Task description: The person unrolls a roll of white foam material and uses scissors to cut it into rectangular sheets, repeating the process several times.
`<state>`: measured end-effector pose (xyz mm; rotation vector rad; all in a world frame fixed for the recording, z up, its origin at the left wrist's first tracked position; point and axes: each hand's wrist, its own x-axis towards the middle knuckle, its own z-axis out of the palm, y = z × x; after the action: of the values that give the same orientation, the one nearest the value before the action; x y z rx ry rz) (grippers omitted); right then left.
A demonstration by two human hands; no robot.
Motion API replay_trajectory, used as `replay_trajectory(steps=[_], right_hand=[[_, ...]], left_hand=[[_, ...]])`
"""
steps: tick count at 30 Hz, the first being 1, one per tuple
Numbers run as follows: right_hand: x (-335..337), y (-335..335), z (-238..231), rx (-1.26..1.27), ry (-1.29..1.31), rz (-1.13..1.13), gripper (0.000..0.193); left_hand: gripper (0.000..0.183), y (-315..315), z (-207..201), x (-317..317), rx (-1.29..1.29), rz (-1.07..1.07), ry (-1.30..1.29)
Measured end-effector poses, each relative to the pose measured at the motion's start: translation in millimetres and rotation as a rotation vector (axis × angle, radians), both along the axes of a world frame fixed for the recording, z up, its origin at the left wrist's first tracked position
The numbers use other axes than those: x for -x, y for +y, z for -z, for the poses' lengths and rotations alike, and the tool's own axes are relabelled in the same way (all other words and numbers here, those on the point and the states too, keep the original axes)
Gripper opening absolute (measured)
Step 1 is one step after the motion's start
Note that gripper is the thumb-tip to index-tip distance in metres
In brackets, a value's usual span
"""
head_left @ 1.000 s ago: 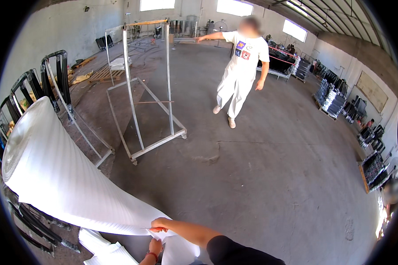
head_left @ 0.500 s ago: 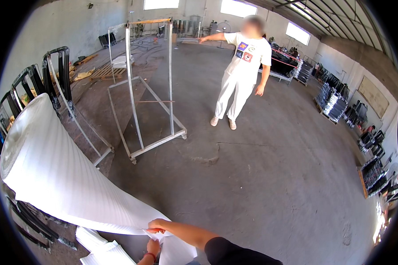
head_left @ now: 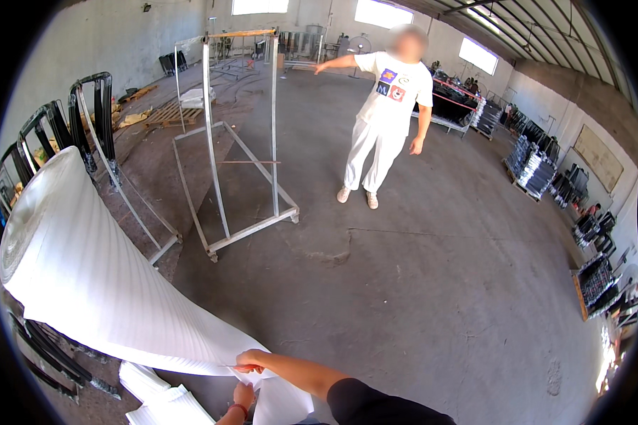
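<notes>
A big roll of white foam sheet [head_left: 113, 283] leans across the left side, its wide round end up at the far left. My right hand [head_left: 251, 360] is closed around a red-handled cutting tool [head_left: 247, 368] at the sheet's near edge. Its thin tip points left against the foam; whether it is a knife or scissors cannot be made out. Just below, my left hand [head_left: 244, 394], with a red band at the wrist, pinches the sheet's edge. A loose flap of foam [head_left: 283, 402] hangs beside it, under my right forearm.
A metal frame rack on casters [head_left: 255, 230] stands ahead. Beyond it a person in white [head_left: 393, 106] stretches an arm leftward. Folded white foam pieces [head_left: 166, 404] lie at lower left, near black tubes [head_left: 49, 361]. Stacked black frames [head_left: 532, 166] line the right wall.
Both my hands stay at almost the same spot on the foam sheet. The person ahead has shifted very slightly left, arm still held out.
</notes>
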<state>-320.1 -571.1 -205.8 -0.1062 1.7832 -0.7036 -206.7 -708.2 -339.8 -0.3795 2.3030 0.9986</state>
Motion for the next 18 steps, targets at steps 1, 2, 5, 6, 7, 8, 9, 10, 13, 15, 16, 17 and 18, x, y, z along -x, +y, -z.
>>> replay_trajectory(steps=[1, 2, 5, 6, 7, 8, 9, 10, 13, 15, 16, 17, 18], right_hand=[[0, 0, 3, 0.006, -0.014, 0.021, 0.018], [0, 0, 5, 0.013, -0.027, 0.044, 0.018], [1, 1, 7, 0.016, -0.025, 0.037, 0.018], [1, 1, 5, 0.014, -0.018, 0.021, 0.018], [1, 1, 4, 0.021, -0.015, 0.020, 0.019], [0, 1, 2, 0.028, -0.013, 0.016, 0.019], [0, 1, 1, 0.034, -0.010, 0.013, 0.020], [-2, 2, -1, 0.032, 0.007, 0.026, 0.012], [-8, 3, -13, 0.031, 0.024, 0.049, 0.007], [-4, 3, -8, 0.045, -0.007, 0.040, 0.007], [-2, 2, -5, 0.048, -0.006, 0.047, 0.007], [-2, 1, -3, 0.049, -0.009, 0.051, 0.008], [-2, 0, -2, 0.051, -0.011, 0.054, 0.008]], left_hand=[[0.030, 1, 0, -1, -0.007, -0.017, 0.000], [0.030, 1, -3, 0, -0.013, -0.031, 0.002], [0.030, 5, -9, 2, 0.027, -0.034, -0.009], [0.030, 5, -11, 2, 0.026, -0.032, -0.009], [0.030, 5, -12, 2, 0.025, -0.030, -0.009], [0.030, 5, -13, 1, 0.024, -0.030, -0.009], [0.030, 5, -12, 1, 0.020, -0.026, -0.010], [0.030, 4, -11, 1, 0.016, -0.023, -0.011], [0.031, 5, -16, 1, 0.000, -0.020, -0.010], [0.031, 6, -21, 2, -0.005, -0.015, -0.007], [0.032, 6, -23, 2, -0.003, -0.012, -0.006], [0.032, 6, -24, 1, -0.004, -0.012, -0.006], [0.032, 5, -23, 0, -0.014, -0.018, -0.006]])
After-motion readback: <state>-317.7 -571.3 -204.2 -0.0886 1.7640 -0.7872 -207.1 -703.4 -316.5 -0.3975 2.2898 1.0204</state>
